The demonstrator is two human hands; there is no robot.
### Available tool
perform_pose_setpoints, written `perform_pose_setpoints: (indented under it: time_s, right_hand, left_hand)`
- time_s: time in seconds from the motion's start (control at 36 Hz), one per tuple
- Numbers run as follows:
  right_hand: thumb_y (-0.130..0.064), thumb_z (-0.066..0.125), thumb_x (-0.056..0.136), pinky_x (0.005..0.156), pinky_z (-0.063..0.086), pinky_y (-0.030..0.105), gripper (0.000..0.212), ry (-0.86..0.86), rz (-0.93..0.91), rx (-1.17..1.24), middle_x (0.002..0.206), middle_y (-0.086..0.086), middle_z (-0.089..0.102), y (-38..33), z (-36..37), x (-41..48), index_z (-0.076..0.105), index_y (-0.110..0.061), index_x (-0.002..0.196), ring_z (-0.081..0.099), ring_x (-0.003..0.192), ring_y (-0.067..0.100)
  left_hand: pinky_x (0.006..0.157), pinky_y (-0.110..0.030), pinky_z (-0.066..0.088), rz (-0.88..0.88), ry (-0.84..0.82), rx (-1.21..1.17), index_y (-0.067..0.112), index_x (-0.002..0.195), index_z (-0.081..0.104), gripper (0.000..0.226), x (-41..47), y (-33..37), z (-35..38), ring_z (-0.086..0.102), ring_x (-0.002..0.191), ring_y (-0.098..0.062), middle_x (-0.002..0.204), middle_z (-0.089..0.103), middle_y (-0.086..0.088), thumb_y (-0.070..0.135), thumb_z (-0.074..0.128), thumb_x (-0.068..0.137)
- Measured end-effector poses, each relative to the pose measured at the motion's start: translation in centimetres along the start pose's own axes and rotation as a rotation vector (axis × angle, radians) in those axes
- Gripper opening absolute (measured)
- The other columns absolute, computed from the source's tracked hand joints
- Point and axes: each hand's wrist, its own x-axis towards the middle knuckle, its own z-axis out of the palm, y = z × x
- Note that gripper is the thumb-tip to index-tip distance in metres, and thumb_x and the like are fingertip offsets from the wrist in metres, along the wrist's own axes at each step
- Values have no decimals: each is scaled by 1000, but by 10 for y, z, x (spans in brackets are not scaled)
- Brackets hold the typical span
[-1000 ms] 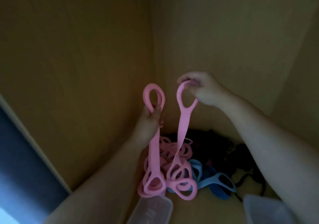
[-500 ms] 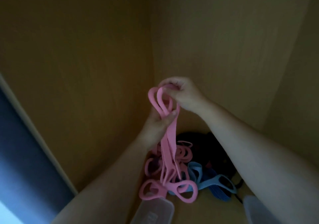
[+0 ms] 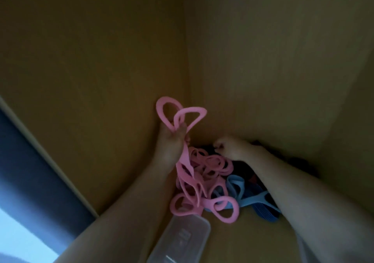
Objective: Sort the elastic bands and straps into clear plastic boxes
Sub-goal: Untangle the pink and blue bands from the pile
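My left hand [image 3: 172, 141] is raised and shut on pink elastic bands [image 3: 185, 161]; two loops stick up above the fist and the rest hangs down into the pile. My right hand [image 3: 230, 147] reaches down into the back of the pile, over dark straps [image 3: 251, 173], fingers curled; whether it grips anything is unclear. More pink bands [image 3: 214, 202] lie tangled on the wooden floor of the cupboard, with blue bands [image 3: 249, 198] to their right. A clear plastic box [image 3: 182, 240] lies at the bottom, just in front of the pink bands.
Wooden cupboard walls [image 3: 101, 70] close in on the left, back and right. A dark panel [image 3: 30, 171] runs along the left edge. My right forearm covers the cupboard's bottom right corner.
My right hand let go of the pink loop and dropped down to the pile at the back. My left hand now holds both pink loops alone.
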Motion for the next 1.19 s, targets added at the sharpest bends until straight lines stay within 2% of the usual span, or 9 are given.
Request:
perform_pose_setpoints:
  time_s: [0.08, 0.22, 0.36, 0.47, 0.64, 0.94, 1.03, 1.11, 1.19]
  right_hand:
    - [-25, 55, 92, 83, 50, 32, 22, -95, 48, -47, 99, 8, 67, 21, 32, 11, 68, -9, 83, 63, 102, 31]
    - [-26, 45, 100, 115, 19, 26, 35, -138, -20, -262, 141, 3, 50, 41, 61, 34, 59, -12, 130, 35, 138, 19]
    - [-25, 44, 99, 96, 48, 35, 30, -110, 23, -325, 118, 4, 65, 58, 85, 55, 65, -15, 117, 60, 106, 22]
    - [-23, 45, 98, 97, 47, 37, 32, -120, 59, -343, 125, 9, 61, 64, 92, 58, 60, -13, 125, 59, 109, 27]
    - [-18, 43, 98, 98, 46, 34, 32, -103, 59, -421, 129, 11, 59, 67, 92, 57, 60, -9, 125, 58, 113, 28]
    - [-29, 48, 98, 111, 33, 30, 41, -119, -41, -386, 144, 4, 45, 47, 54, 34, 51, -12, 136, 43, 132, 20]
    - [-26, 45, 101, 106, 30, 23, 29, -257, -38, -346, 138, -3, 49, 38, 36, 18, 59, -17, 124, 40, 129, 13]
    - [-13, 43, 99, 80, 44, 23, 27, -319, 17, -386, 108, 1, 62, 41, 41, 10, 52, -28, 78, 54, 84, 10]
    - [-12, 42, 97, 82, 50, 29, 27, -277, 37, -425, 95, 2, 63, 52, 58, 6, 56, -22, 77, 58, 85, 17]
  left_hand:
    - [64, -39, 46, 14, -7, 16, 16, 100, 60, 10, -1, -6, -3, 55, 65, -24, 70, 57, -8, 16, 50, 98]
    - [68, -41, 48, 2, -18, 8, 16, 113, 60, 18, -3, -10, -3, 59, 72, -24, 83, 67, -7, 17, 50, 98]
    - [61, -30, 47, -44, -31, -94, 24, 120, 57, 24, -7, -5, 1, 62, 70, -15, 90, 71, -8, 30, 46, 100]
    - [54, -22, 44, -54, -42, -75, 19, 125, 56, 42, -8, -4, 1, 61, 62, -5, 84, 68, -3, 47, 41, 97]
    - [67, -24, 46, -108, -26, -48, 25, 127, 57, 45, -6, -8, 3, 62, 73, -6, 110, 70, -8, 52, 34, 98]
    - [59, -29, 43, -186, 3, -116, 27, 107, 64, 37, -8, 14, 9, 54, 61, -13, 90, 75, -4, 47, 34, 100]
    - [61, -30, 41, -178, -5, -138, 25, 110, 63, 37, -7, 20, 10, 52, 62, -14, 90, 75, -4, 47, 35, 100]
    - [65, -30, 43, -165, -19, -165, 22, 112, 64, 38, -8, 23, 9, 56, 63, -11, 91, 74, -5, 45, 37, 100]
    - [67, -29, 44, -157, -36, -154, 19, 117, 63, 42, -11, 20, 8, 58, 65, -9, 94, 74, -5, 46, 36, 100]
